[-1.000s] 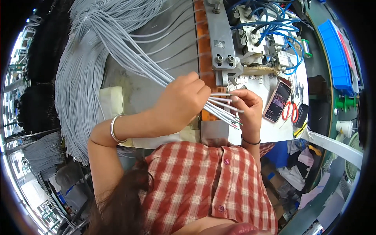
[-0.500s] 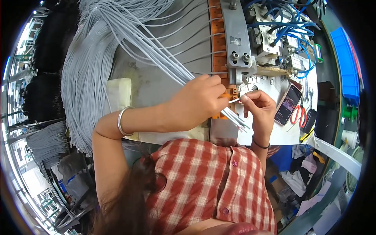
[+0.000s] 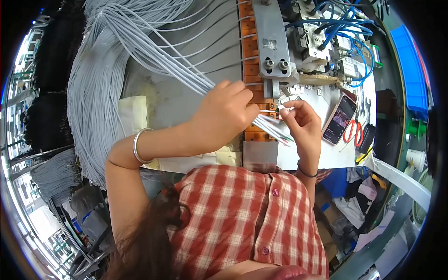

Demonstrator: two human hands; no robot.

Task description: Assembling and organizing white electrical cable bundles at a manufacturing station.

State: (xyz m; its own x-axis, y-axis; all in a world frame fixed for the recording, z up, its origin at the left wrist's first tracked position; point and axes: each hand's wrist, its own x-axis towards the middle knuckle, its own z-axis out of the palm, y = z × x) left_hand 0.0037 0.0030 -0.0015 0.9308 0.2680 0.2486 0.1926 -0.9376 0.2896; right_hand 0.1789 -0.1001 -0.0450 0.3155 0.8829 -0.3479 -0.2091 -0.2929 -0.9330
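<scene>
Worktable, grey-surfaced: carries the whole arrangement.

Hank of grey cables: heaped along the left side, strands hanging over the near edge.

Cable bundle: drawn from the hank diagonally to the left hand; its stripped ends fan out beyond the fist, coloured cores showing.

Row of orange blocks: runs beside a steel bar; single cables lead into its far part.

Blue tubing: looped over metal fittings, right of the bar.

Left hand: curled closed around the bundle.

Right hand: thumb and forefinger brought together, apparently pinching the tip of one cable; other fingers bent, loose.

Phone, screen lit; red-handled scissors just beside it.

Single cable end: spans the gap between the hands, over the near orange blocks. Step in hand, by judgement: separating and positioning this end. The next move calls for fine fingertip alignment while the fist restrains the remaining cables.
</scene>
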